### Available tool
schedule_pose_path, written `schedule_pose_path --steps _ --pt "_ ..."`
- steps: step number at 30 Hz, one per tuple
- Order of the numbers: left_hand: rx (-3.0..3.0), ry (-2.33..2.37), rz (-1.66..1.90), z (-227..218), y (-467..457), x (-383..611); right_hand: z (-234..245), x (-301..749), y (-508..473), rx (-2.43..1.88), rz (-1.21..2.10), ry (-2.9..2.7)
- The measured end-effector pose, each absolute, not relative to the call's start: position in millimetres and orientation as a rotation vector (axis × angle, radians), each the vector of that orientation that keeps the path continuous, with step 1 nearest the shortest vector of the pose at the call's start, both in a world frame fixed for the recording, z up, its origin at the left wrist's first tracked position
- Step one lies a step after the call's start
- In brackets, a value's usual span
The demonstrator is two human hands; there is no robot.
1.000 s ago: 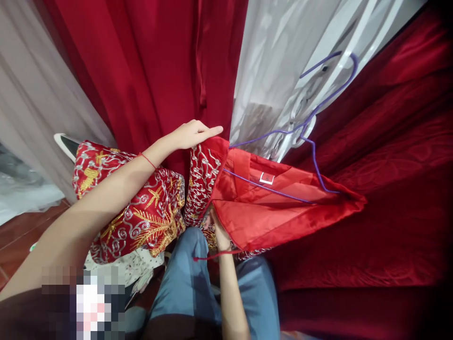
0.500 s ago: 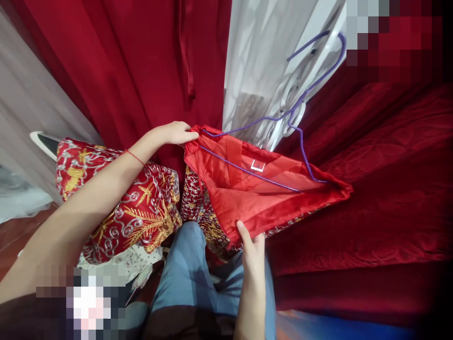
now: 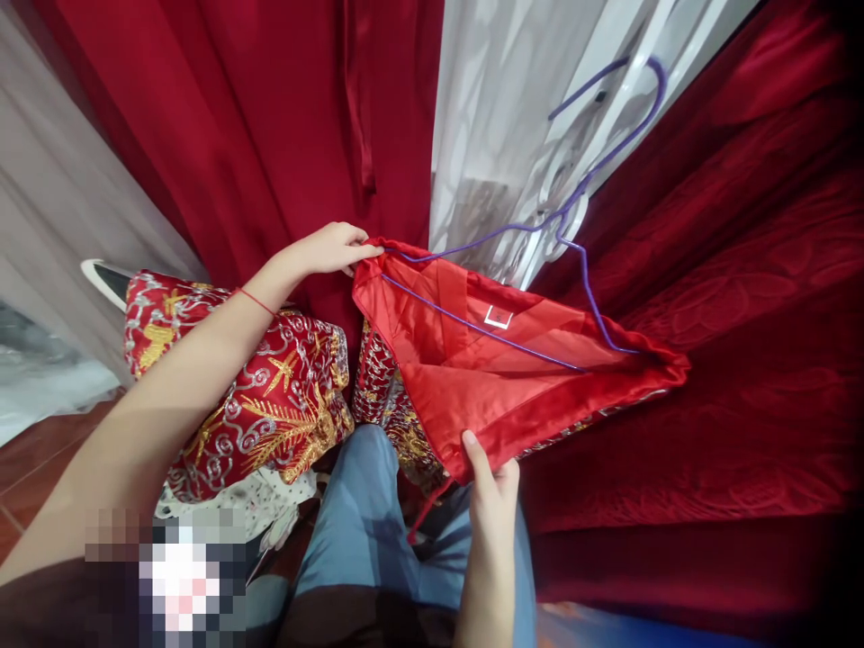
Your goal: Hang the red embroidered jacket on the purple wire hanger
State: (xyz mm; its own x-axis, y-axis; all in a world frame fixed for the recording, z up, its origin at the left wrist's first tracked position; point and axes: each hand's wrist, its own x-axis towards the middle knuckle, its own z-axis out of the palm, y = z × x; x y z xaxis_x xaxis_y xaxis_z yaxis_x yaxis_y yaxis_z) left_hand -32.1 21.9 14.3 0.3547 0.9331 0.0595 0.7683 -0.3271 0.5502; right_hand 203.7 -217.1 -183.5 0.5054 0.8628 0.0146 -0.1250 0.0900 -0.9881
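Observation:
A red garment [image 3: 499,396] with a plain satin lining and gold and silver embroidery on its outside hangs on a purple wire hanger [image 3: 594,297]. My left hand [image 3: 334,249] pinches the far left edge of the garment's opening. My right hand [image 3: 492,490] grips the near hem of the opening from below, thumb on the lining. Between the two hands the opening is spread wide, showing a small white label [image 3: 498,317] inside. The hanger's hook [image 3: 641,90] rises to the upper right.
Another embroidered red and gold garment [image 3: 256,396] lies at the left, under my left arm. Dark red drapes [image 3: 270,126] hang behind, a white sheer one [image 3: 499,117] beside them, and heavy red fabric [image 3: 756,342] fills the right. My jeans-clad legs [image 3: 364,531] are below.
My left hand shifted from resting flat on the embroidered edge to pinching the opening's rim. My right hand came out from under the garment and took the near hem, spreading it open.

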Motion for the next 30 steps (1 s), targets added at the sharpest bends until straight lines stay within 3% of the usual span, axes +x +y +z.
schedule_pose_path --steps 14,30 --pt "1.900 1.447 0.544 9 33 -42 -183 201 -214 -1.205 0.867 -0.581" --pt "1.910 1.407 0.261 3 46 -55 -176 203 -223 -1.281 0.779 -0.738"
